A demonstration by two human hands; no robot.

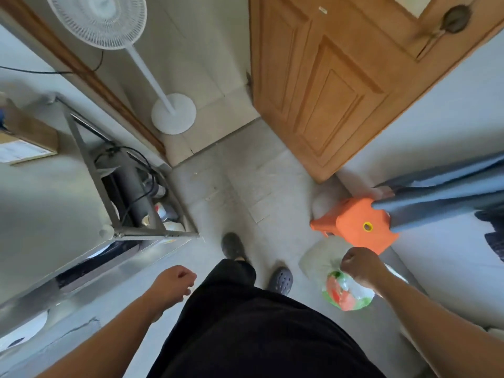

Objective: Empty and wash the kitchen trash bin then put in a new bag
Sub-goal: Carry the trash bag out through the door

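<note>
My right hand (358,266) is clenched around the top of a clear trash bag (346,291) that hangs below it, full of green, red and white rubbish. My left hand (174,282) hangs at my side over the floor with its fingers loosely curled and nothing in it. No trash bin is in view. My dark trousers and two grey clogs fill the lower middle.
An orange plastic stool (362,227) stands at the right with grey fabric draped over it. A wooden door (327,85) stands ahead, a white standing fan (171,110) to its left. A steel counter (49,192) with pipes under it runs along the left. Tiled floor lies between.
</note>
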